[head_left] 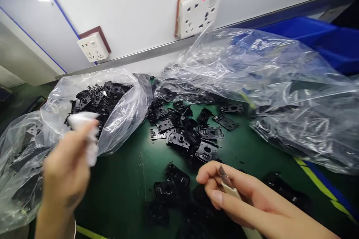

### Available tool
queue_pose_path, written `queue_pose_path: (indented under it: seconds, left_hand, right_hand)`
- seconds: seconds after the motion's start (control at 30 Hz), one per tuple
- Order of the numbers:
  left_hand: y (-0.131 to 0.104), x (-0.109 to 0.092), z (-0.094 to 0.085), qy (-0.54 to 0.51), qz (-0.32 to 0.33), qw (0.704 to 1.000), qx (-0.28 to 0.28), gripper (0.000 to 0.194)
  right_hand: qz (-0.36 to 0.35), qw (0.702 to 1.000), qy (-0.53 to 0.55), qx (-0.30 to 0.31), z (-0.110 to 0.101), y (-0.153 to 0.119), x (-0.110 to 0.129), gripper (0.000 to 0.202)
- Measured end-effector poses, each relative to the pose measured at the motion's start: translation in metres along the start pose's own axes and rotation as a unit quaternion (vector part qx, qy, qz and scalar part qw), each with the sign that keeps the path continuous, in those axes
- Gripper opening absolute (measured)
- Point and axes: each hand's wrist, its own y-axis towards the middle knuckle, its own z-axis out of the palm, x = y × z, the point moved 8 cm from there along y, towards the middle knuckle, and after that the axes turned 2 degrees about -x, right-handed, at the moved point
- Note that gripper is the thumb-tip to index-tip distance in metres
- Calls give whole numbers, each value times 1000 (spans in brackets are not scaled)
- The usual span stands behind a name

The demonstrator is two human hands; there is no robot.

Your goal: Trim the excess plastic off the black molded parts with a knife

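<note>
My left hand (67,168), blurred by motion, is closed round a crumpled white cloth or tissue (91,153). It is raised in front of an open clear plastic bag (123,123) full of black plastic parts (114,91). In my right hand (252,194) is a utility knife (231,190) with a pale handle, its short metal blade pointing up and away. Loose black parts (178,139) lie heaped on the green tabletop (123,183) beyond that hand. More dark parts (174,183) sit to its left, the nearest ones blurred.
A large clear plastic bag (280,71) drapes over the right side, with a blue bin (303,30) behind it. Two wall sockets (198,11) are on the white panel at the back. Another clear bag (17,179) lies at far left. Yellow and blue tape (316,183) marks the table at right.
</note>
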Motion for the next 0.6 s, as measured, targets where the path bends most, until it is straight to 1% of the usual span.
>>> queue_pose_path:
  seconds: [0.03,0.07,0.1,0.13,0.17,0.2,0.27,0.37,0.43,0.5,0.6]
  left_hand:
    - [0,-17,22,40,66,995,57,32]
    - [-2,-32,46,67,117,983,122,32]
    - [-5,-44,70,83,146,968,184,33]
    - [-9,-52,96,114,165,946,256,35]
    - [-10,-58,114,134,166,935,285,35]
    - [-8,-61,130,160,160,926,301,34]
    - [4,-59,154,214,125,923,294,31]
    - [24,-41,176,280,72,914,285,27]
    - [33,-30,185,299,62,904,298,27]
    - [38,-22,187,305,63,899,307,23]
    - [39,-19,182,298,68,904,298,22]
  right_hand:
    - [6,1000,5,16,0,1,0,25]
    - [9,999,10,35,1,1,0,22]
    - [9,998,14,52,1,1,-1,20]
    - [6,997,17,71,2,1,-1,18]
    - [2,996,18,88,3,1,-2,18]
    - [-1,995,16,102,4,0,-2,18]
    - [-4,993,6,122,5,-2,-1,20]
    - [-2,991,-19,135,7,-7,3,19]
    - [-3,990,-38,137,6,-9,7,19]
    - [-7,989,-51,136,4,-10,10,18]
    - [-17,988,-56,145,2,-10,12,16]
